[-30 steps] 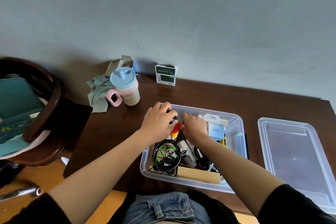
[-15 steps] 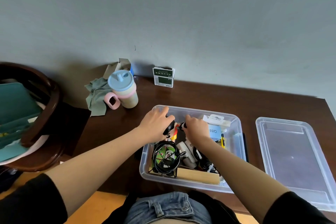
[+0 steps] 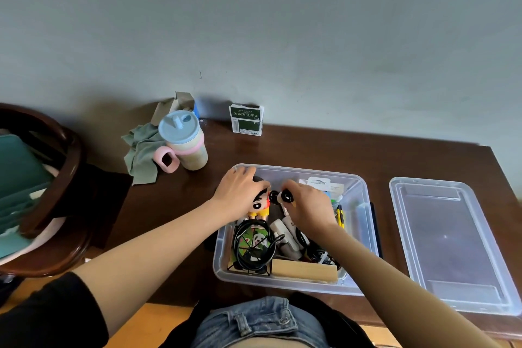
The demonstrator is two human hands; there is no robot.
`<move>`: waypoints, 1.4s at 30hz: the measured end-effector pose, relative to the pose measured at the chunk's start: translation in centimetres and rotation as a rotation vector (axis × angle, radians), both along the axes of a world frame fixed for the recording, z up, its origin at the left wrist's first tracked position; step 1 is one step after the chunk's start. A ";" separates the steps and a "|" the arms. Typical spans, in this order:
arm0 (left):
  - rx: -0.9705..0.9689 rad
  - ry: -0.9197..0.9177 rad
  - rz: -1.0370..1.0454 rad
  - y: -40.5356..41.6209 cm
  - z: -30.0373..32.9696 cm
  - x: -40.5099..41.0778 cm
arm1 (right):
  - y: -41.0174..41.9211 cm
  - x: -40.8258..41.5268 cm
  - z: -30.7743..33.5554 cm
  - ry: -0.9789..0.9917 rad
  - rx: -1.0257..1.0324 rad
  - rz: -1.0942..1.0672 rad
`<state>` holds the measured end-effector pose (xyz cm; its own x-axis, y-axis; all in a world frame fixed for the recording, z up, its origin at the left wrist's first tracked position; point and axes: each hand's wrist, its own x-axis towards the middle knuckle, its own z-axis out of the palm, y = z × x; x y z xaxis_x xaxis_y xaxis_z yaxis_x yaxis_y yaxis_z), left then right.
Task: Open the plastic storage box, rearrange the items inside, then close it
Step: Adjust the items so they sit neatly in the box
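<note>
1. Plastic storage box [image 3: 364, 217]: clear, rectangular, rounded corners; on the dark wooden table [image 3: 310, 150], directly ahead of the seated person. Open, hence accessible from above.
2. Lid [image 3: 449, 243]: clear, lying flat on the table just right of the box, apart from it; probably parked there for ready closing later.
3. Left hand [image 3: 240, 195]: inside the box at the far left corner, fingers curled round a cartoon figurine [image 3: 260, 206] with black hair, red top, yellow legs; held by the head, seemingly for lifting or re-siting.
4. Right hand [image 3: 310, 203]: beside the left, pinching a small black-and-white object [image 3: 284, 196], identity unclear.
5. Contents, near side: coiled black cable [image 3: 254, 243] over a panda-print card [image 3: 261, 241], a black wire stand beneath, white adapters [image 3: 285, 234], a wooden block [image 3: 303, 270] along the near wall. Far right: packaged cards, a yellow-and-black tool [image 3: 340, 216]. Crowded, loosely ordered; rearranging judged mid-way.
6. Surroundings: lidded cup [image 3: 183, 141] with pink handle, green cloth [image 3: 141, 150], green-and-white carton [image 3: 245, 120] by the wall.
</note>
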<state>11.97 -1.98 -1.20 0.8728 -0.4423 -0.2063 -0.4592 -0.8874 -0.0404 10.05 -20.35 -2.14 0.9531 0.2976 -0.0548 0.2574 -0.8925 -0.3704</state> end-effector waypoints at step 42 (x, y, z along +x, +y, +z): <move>-0.163 -0.001 -0.072 0.6 -1.8 -1.0 | 2.2 1.1 1.1 0.220 -0.433 0.065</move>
<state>11.02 -1.38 -2.95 0.8376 -0.5316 -0.1257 -0.5222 -0.8468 0.1011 11.17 -18.18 -1.02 0.8852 0.2611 -0.3850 0.2747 -0.9613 -0.0204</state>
